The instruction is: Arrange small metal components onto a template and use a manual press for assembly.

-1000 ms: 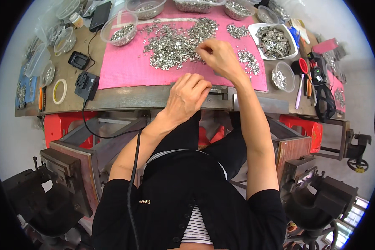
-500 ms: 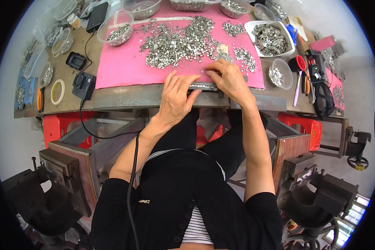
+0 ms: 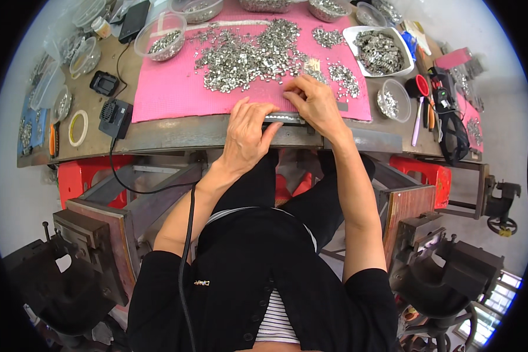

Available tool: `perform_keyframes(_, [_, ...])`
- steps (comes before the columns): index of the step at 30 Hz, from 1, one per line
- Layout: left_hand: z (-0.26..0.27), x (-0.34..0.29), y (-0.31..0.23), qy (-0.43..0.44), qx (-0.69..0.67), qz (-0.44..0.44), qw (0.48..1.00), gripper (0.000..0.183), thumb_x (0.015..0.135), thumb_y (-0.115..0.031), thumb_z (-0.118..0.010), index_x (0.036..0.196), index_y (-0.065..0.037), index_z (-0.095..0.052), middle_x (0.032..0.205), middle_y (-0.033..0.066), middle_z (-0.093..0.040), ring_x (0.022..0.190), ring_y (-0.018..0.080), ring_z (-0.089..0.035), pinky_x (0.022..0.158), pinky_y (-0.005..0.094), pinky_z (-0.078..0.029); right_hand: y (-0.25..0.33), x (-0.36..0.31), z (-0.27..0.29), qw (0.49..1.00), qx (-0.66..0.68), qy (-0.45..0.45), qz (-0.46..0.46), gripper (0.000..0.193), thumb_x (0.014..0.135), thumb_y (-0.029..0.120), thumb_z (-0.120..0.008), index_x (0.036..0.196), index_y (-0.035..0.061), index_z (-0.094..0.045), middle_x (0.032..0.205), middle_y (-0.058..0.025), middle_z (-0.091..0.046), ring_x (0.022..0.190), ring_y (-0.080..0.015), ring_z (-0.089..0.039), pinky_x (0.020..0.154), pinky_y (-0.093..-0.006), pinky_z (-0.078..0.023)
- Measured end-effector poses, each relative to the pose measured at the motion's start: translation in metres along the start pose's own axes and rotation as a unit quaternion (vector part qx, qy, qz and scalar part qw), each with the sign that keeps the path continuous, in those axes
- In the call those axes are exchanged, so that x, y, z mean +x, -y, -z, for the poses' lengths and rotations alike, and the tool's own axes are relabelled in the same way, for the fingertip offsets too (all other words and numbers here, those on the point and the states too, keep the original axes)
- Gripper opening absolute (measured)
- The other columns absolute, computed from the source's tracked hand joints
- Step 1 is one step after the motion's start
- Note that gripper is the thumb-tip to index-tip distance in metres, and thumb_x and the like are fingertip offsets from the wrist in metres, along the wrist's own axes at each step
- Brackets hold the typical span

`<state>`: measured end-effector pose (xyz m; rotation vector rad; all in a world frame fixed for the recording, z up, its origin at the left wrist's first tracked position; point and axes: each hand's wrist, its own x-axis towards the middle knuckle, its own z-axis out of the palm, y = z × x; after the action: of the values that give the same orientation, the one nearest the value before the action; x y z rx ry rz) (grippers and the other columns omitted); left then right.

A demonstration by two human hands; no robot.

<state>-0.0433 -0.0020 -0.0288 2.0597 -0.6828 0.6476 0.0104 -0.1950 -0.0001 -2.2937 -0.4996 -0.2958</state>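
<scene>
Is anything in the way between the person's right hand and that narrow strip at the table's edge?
Nothing visible: only the pink mat shows between the right hand's fingertips and the strip. The left hand is at the strip's left end; the metal pile lies beyond.

Left arm (image 3: 185, 217): bare, slanting forward and inward.
Left hand (image 3: 246, 134): back upward, fingers (image 3: 253, 110) arched forward and rightward, thumb (image 3: 271, 135) set apart below them; grip unclear.
Right arm (image 3: 359, 205): bare, angled forward and inward.
Right hand (image 3: 314, 107): slightly farther forward, fingers curled leftward; pinch hard to tell.
Hands: near each other, not touching.
</scene>
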Motion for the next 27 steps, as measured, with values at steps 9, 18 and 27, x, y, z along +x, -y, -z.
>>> perform_keyframes(9, [0.000,0.000,-0.002,-0.005,0.003,-0.003,1.000,0.034,0.082,-0.006,-0.077,0.111,-0.004,-0.060,0.102,0.0090,-0.067,0.098,0.0301,-0.065,0.105,0.0517,-0.042,-0.001,0.005,0.002,0.996,-0.062,0.048,0.035,0.013,0.087,0.012,-0.072,0.093,0.0007,-0.069,0.087,-0.0160,-0.064,0.077,-0.0357,-0.065,0.069,-0.0454,-0.051])
perform_keyframes(18, [-0.003,0.001,0.002,-0.001,0.002,-0.003,1.000,0.035,0.082,-0.006,-0.077,0.112,-0.004,-0.060,0.103,0.0087,-0.068,0.099,0.0297,-0.065,0.105,0.0515,-0.042,0.001,-0.013,0.020,0.996,0.070,0.003,-0.057,0.012,0.092,0.009,-0.068,0.096,-0.0022,-0.066,0.086,-0.0145,-0.067,0.075,-0.0285,-0.066,0.068,-0.0389,-0.050])
perform_keyframes(27, [0.002,0.002,0.000,-0.003,0.005,-0.003,1.000,0.034,0.081,-0.006,-0.077,0.111,-0.004,-0.060,0.102,0.0093,-0.066,0.099,0.0312,-0.064,0.104,0.0517,-0.042,0.021,-0.022,0.016,0.993,0.107,-0.020,-0.035,0.012,0.094,0.009,-0.069,0.096,-0.0025,-0.065,0.088,-0.0091,-0.065,0.083,-0.0184,-0.061,0.079,-0.0314,-0.049])
